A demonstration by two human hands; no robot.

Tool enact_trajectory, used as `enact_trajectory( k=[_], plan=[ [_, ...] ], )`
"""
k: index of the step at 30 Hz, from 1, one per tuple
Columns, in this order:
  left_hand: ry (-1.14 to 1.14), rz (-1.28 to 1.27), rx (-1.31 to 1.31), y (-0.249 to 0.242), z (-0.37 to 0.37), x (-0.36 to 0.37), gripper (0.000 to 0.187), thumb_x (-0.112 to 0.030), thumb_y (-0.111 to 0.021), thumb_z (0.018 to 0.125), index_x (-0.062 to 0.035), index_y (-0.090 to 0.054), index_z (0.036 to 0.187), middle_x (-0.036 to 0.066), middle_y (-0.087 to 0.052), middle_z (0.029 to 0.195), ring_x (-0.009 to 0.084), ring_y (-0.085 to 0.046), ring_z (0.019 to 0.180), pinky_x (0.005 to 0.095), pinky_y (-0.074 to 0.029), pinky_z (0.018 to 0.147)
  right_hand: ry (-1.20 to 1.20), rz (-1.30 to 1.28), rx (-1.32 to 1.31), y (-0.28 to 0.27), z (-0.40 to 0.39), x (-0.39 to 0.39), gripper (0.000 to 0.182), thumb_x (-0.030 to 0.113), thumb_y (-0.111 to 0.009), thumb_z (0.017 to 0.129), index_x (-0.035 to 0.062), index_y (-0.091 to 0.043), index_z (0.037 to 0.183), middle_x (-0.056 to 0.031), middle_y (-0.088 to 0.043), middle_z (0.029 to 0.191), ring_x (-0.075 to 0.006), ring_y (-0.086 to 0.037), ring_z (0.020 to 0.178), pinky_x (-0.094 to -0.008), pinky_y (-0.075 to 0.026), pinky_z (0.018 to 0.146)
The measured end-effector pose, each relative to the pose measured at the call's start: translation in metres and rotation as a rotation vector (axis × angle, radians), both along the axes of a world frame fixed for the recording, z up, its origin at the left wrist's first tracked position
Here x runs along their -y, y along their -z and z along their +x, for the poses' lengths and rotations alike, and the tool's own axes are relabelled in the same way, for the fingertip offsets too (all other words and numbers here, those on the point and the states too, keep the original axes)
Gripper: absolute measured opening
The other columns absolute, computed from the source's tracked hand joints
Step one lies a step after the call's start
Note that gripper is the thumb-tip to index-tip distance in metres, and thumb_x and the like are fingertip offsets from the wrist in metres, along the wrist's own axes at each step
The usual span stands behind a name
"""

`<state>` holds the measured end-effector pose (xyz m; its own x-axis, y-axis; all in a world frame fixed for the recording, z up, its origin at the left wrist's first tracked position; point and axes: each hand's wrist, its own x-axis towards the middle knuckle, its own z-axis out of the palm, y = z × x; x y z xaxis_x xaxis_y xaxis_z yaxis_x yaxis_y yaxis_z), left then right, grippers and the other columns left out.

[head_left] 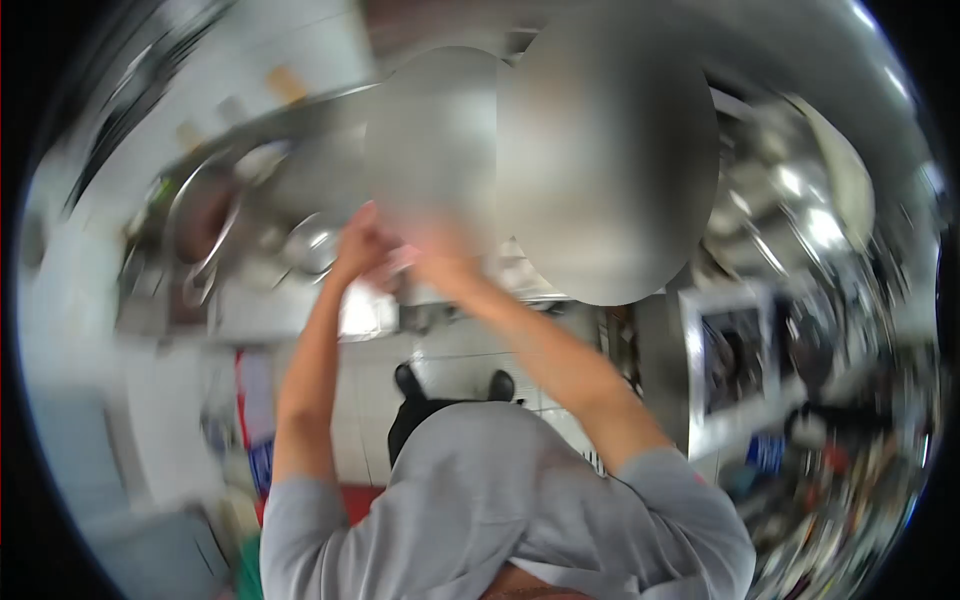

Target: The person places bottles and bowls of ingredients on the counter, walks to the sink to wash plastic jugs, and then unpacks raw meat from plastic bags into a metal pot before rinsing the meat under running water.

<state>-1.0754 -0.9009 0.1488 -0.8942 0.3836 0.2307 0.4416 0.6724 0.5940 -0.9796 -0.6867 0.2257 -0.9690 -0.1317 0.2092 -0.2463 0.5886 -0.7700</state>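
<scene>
Counter [262, 312] blurred — left hand [366, 247] beside right hand [438, 255] — grip unclear

Layout on counter [262, 312] and floor [450, 368].
A pan [205, 218] sat left, a bowl [313, 246] to its right; shoes [407, 380] stood nearer, below.

Shirt [500, 480]: the person is wearing a plain grey top, its cloth creasing softly and hanging loose.
Sleeves: both the left sleeve [308, 525] and right sleeve [690, 510] are ending short, the right one showing a small reddish mark.
Neckline [605, 580]: a paler grey edge is opening there.
Trousers [422, 418]: black cloth is showing below the hem.
Shoes [502, 385]: both are looking dark, with rounded toes.
</scene>
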Motion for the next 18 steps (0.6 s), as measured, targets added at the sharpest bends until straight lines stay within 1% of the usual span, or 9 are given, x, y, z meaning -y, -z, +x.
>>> enact_trajectory(
  k=[1, 2, 3, 5, 7, 14, 16, 17, 18],
  plan=[
    [0.071, 0.09, 0.171, -0.003, 0.002, 0.0, 0.054, -0.011, -0.068, 0.083, -0.0009, -0.059, 0.136, 0.022, -0.058, 0.143, 0.0377, -0.053, 0.136, 0.0459, -0.043, 0.112, -0.02, 0.156, 0.009, -0.021, -0.002, 0.011, 0.025, 0.028, -0.077, 0.075, 0.0137, -0.074, 0.096, -0.0116, -0.074, 0.096, -0.0321, -0.069, 0.098, -0.0487, -0.053, 0.081],
    [0.262, 0.004, -0.135, 0.032, -0.019, 0.017, 0.05, -0.013, -0.069, 0.084, -0.0011, -0.062, 0.132, 0.021, -0.059, 0.141, 0.0368, -0.05, 0.139, 0.046, -0.04, 0.114, 0.115, 0.313, -0.029, -0.011, -0.008, 0.039, 0.016, 0.021, -0.076, 0.073, 0.012, -0.075, 0.086, -0.0137, -0.07, 0.086, -0.0356, -0.066, 0.085, -0.0493, -0.052, 0.079],
    [0.351, 0.093, -0.157, 0.021, -0.016, 0.015, 0.048, -0.016, -0.07, 0.086, -0.0009, -0.063, 0.131, 0.021, -0.06, 0.14, 0.0376, -0.049, 0.139, 0.0466, -0.04, 0.114, 0.146, 0.447, 0.094, -0.031, -0.005, 0.046, 0.024, 0.029, -0.076, 0.07, 0.013, -0.077, 0.089, -0.0125, -0.07, 0.089, -0.036, -0.065, 0.093, -0.0521, -0.049, 0.087],
    [0.323, 0.132, 0.06, 0.016, -0.022, 0.012, 0.068, -0.015, -0.074, 0.085, -0.0012, -0.046, 0.145, 0.02, -0.064, 0.132, 0.0337, -0.058, 0.127, 0.042, -0.046, 0.106, 0.551, 0.587, 0.122, 0.039, -0.042, 0.082, 0.022, 0.03, -0.071, 0.076, 0.0157, -0.078, 0.091, -0.0091, -0.072, 0.094, -0.0313, -0.063, 0.101, -0.0512, -0.041, 0.093],
    [0.262, 0.187, 0.31, -0.017, -0.006, 0.007, 0.083, -0.013, -0.078, 0.081, -0.0013, -0.037, 0.152, 0.019, -0.07, 0.121, 0.0309, -0.069, 0.111, 0.038, -0.053, 0.095, 0.243, 0.783, 0.069, 0.044, -0.055, 0.091, 0.017, 0.028, -0.068, 0.082, 0.0178, -0.079, 0.089, -0.0079, -0.074, 0.094, -0.0262, -0.064, 0.094, -0.0474, -0.038, 0.092],
    [0.439, 0.044, 0.201, 0.013, -0.039, 0.011, 0.093, -0.012, -0.082, 0.077, 0.003, -0.03, 0.152, 0.015, -0.073, 0.106, 0.0243, -0.072, 0.093, 0.0343, -0.054, 0.087, 0.356, 0.639, 0.543, 0.01, -0.055, 0.08, 0.025, 0.036, -0.074, 0.076, 0.0203, -0.08, 0.094, -0.0056, -0.077, 0.1, -0.0219, -0.069, 0.102, -0.0479, -0.04, 0.088],
    [0.437, -0.075, 0.199, 0.035, -0.052, 0.01, 0.076, -0.031, -0.084, 0.076, 0.0037, -0.052, 0.136, 0.017, -0.071, 0.111, 0.0315, -0.07, 0.097, 0.0408, -0.054, 0.088, 0.412, 0.648, 0.629, 0.01, -0.065, 0.084, 0.031, 0.038, -0.074, 0.077, 0.022, -0.08, 0.103, -0.0044, -0.077, 0.109, -0.0222, -0.069, 0.108, -0.0483, -0.04, 0.09],
    [0.397, -0.247, 0.053, 0.01, -0.039, 0.004, 0.072, -0.041, -0.082, 0.079, 0.0017, -0.058, 0.131, 0.021, -0.069, 0.117, 0.0371, -0.067, 0.106, 0.0457, -0.052, 0.093, 0.479, 0.694, 0.673, 0.01, -0.069, 0.088, 0.034, 0.039, -0.074, 0.079, 0.0234, -0.08, 0.109, -0.0035, -0.076, 0.115, -0.0225, -0.069, 0.111, -0.0489, -0.039, 0.09],
    [0.386, -0.082, -0.467, 0.041, -0.047, 0.005, 0.072, -0.043, -0.08, 0.081, -0.0021, -0.056, 0.135, 0.024, -0.068, 0.118, 0.0416, -0.064, 0.111, 0.049, -0.05, 0.096, 0.432, 0.713, 0.652, 0.012, -0.07, 0.086, 0.034, 0.041, -0.074, 0.078, 0.0229, -0.08, 0.106, -0.0036, -0.077, 0.11, -0.0251, -0.07, 0.111, -0.0511, -0.041, 0.092]
  ],
)
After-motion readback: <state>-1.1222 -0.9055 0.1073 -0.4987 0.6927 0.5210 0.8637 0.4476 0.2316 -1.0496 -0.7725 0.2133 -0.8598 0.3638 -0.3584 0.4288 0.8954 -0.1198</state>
